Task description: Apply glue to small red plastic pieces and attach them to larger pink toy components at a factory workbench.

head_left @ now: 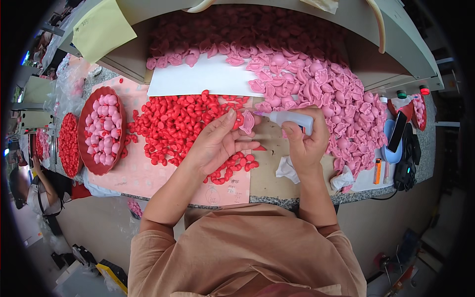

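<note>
Between the thumb and forefinger of my left hand is a small pink shell-shaped plastic piece, with a red part beside it at the fingertips. The other left fingers are loosely curled. My right hand is wrapped around a small whitish squeeze bottle. Its thin purple-pink nozzle points left, close to the pink piece; whether they touch I cannot tell. Below and left of my left hand spreads a heap of small glossy red pieces. A large heap of pink shell-shaped pieces lies beyond and right of my right hand.
A red scalloped bowl of pink and red pieces stands at left, with another container of red pieces beyond. Crumpled tissue lies near my right wrist. A phone and orange marker are at right. A cabinet overhangs the back.
</note>
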Available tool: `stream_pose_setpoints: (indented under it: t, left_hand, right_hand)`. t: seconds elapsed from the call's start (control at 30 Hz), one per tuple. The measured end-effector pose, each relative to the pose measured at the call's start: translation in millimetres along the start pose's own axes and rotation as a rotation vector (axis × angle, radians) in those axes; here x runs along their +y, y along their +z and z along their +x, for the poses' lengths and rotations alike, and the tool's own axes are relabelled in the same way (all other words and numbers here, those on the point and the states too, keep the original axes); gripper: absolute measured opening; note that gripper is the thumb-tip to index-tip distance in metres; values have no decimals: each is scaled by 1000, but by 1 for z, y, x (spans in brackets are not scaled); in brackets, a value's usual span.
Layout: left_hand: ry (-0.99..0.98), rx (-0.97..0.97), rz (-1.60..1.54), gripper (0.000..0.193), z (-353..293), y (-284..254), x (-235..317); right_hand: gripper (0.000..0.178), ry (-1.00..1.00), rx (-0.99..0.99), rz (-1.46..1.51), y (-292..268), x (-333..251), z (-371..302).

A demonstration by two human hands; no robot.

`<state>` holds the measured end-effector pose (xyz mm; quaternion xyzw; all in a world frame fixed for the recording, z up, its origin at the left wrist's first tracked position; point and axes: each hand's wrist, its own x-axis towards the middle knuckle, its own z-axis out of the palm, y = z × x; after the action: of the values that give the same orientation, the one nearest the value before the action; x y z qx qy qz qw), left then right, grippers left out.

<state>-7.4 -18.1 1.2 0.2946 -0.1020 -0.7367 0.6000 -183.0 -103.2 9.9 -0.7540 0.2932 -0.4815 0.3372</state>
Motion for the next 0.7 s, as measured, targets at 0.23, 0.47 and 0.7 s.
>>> stream_pose_setpoints:
  t: [0.23, 0.47, 0.7]
  left_hand:
    - [48, 2, 12, 37, -1, -8, 0]
    - [103, -19, 49, 38, 0, -2, 1]
    - [121, -26, 48, 42, 0, 1, 4]
  right_hand:
    - [31, -3, 75, 42, 4, -1, -1]
    - [30, -9, 89, 48, 4, -2, -1]
    - [30, 0, 104, 27, 4, -3, 0]
